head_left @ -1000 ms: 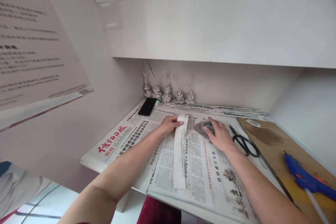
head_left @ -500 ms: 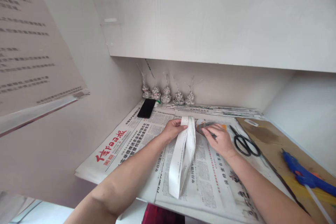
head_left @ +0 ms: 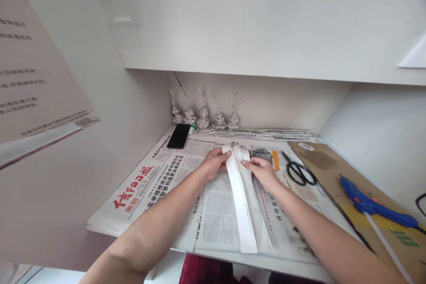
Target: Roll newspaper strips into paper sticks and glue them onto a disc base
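Observation:
Long white paper strips [head_left: 242, 213] hang toward the table's front edge, their upper ends between my two hands. My left hand [head_left: 214, 163] pinches the top of the strips between thumb and fingers. On the other side, my right hand [head_left: 261, 171] grips the right-hand strip near its upper end, thumb on top. Just beyond the right hand lies a dark grey object with an orange part [head_left: 275, 160], partly hidden by that hand. Black-handled scissors [head_left: 301, 173] rest to the right of it.
Newspaper [head_left: 216, 213] covers the table. A black phone [head_left: 179, 136] lies at the back left, before several woven paper gourd shapes [head_left: 203, 119]. Thin paper rods [head_left: 262, 135] line the back. Rightward, a blue glue gun [head_left: 372, 206] sits on cardboard [head_left: 319, 159]. A cabinet overhangs the back.
My right hand has left the grey object and moved left to grip the paper strip. The strips' lower ends have swung to the right. The view has shifted slightly right.

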Motion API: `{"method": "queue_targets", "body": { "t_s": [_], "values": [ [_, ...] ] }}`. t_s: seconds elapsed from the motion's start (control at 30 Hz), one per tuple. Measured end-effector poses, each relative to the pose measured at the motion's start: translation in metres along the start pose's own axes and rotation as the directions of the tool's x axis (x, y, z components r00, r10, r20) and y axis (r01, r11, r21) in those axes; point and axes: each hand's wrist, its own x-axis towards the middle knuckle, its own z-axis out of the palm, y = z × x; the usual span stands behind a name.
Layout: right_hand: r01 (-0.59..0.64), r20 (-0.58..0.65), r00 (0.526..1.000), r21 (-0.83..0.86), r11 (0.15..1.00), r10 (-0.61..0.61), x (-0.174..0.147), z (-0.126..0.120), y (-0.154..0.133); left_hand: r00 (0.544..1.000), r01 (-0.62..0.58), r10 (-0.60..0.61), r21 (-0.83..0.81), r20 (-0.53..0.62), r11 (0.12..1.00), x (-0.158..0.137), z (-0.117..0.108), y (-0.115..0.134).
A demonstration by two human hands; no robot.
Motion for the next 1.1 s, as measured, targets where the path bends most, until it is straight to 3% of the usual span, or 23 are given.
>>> {"method": "queue_targets", "body": {
  "t_s": [0.13, 0.27, 0.4, 0.57, 0.67, 0.73, 0.83, 0.93, 1.1],
  "values": [
    [-0.006, -0.01, 1.0, -0.003, 1.0, 0.006, 0.001, 0.005, 0.0, 0.986, 0.057, -0.057, 0.0, 0.155, 0.998, -0.004, 0.003, 0.003],
    [-0.029, 0.013, 1.0, 0.003, 1.0, 0.029, 0.002, 0.006, -0.002, 0.999, -0.026, 0.033, 0.308, -0.016, 0.951, 0.001, -0.002, 0.005],
    [-0.039, 0.026, 0.999, -0.015, 0.999, 0.04, -0.002, 0.004, -0.002, 0.96, -0.074, 0.201, 0.518, -0.193, 0.852, 0.009, -0.023, 0.021],
    [0.001, 0.089, 0.996, -0.075, 0.997, 0.006, -0.013, 0.003, 0.001, 0.858, -0.047, 0.412, 0.753, -0.306, 0.657, 0.002, -0.06, 0.056],
    [0.037, 0.125, 0.992, -0.114, 0.993, -0.023, -0.016, 0.001, 0.002, 0.827, 0.118, 0.476, 0.92, -0.299, 0.374, -0.004, -0.073, 0.066],
    [0.095, 0.14, 0.988, -0.165, 0.982, -0.072, -0.017, -0.001, 0.003, 0.825, 0.155, 0.5, 0.957, -0.262, 0.246, -0.005, -0.077, 0.067],
    [0.18, 0.166, 0.976, -0.247, 0.952, -0.141, -0.017, -0.005, 0.004, 0.778, -0.013, 0.608, 0.964, -0.158, 0.267, -0.002, -0.078, 0.068],
    [0.208, 0.193, 0.968, -0.27, 0.94, -0.158, -0.016, -0.007, 0.003, 0.726, -0.212, 0.681, 0.909, -0.099, 0.358, 0.002, -0.08, 0.069],
    [0.23, 0.211, 0.962, -0.287, 0.93, -0.174, -0.017, -0.009, 0.001, 0.839, -0.21, 0.543, 0.902, -0.031, 0.377, 0.007, -0.092, 0.061]
  ]
}}
